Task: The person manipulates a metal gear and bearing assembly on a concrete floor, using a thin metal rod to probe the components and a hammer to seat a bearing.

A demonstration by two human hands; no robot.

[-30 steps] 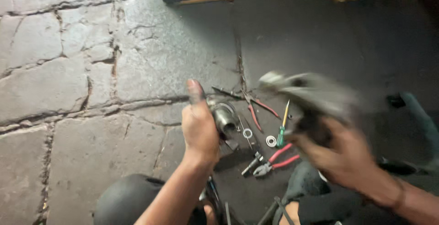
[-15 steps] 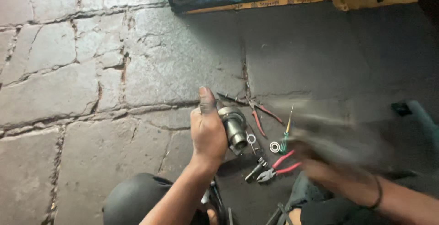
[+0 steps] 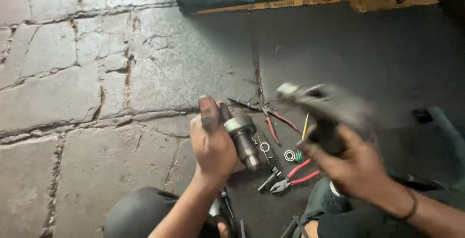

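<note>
The left hand (image 3: 212,143) is wrapped around a stepped metal cylinder (image 3: 240,138), dull grey with a wider collar near the top and a narrower shaft end pointing down, held just above the floor (image 3: 87,88) of rough, cracked stone slabs. The right hand (image 3: 356,163) grips a blocky grey metal housing (image 3: 324,109), blurred by motion, raised well apart from the cylinder. Between the hands lie red-handled pliers (image 3: 293,177), small bearing rings (image 3: 289,155) and a green-handled screwdriver (image 3: 301,143).
</note>
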